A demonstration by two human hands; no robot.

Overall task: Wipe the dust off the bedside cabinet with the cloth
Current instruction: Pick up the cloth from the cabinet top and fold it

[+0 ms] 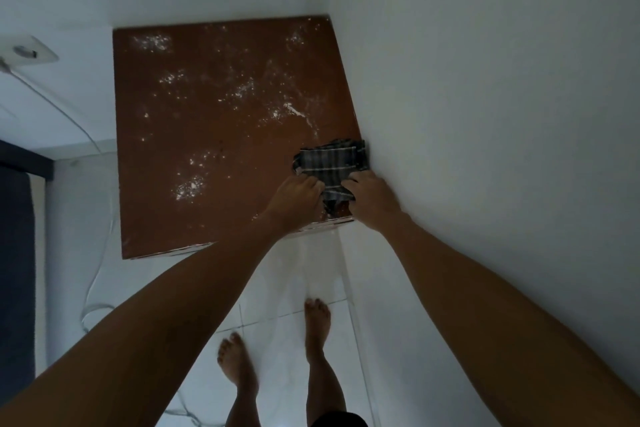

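Note:
The bedside cabinet (194, 135) has a brown square top speckled with white dust, thickest in the middle and near the front left. A dark plaid cloth (329, 163) lies crumpled on its front right corner, against the wall. My left hand (298, 199) grips the cloth's left near edge. My right hand (369, 196) grips its right near edge. Both hands rest at the cabinet's front edge.
White walls (485, 114) close in the cabinet at the back and right. A wall socket (29, 52) with a white cable (93, 274) hangs at the left. A dark bed edge (15, 253) runs along the far left. My bare feet stand on white floor tiles (277, 288).

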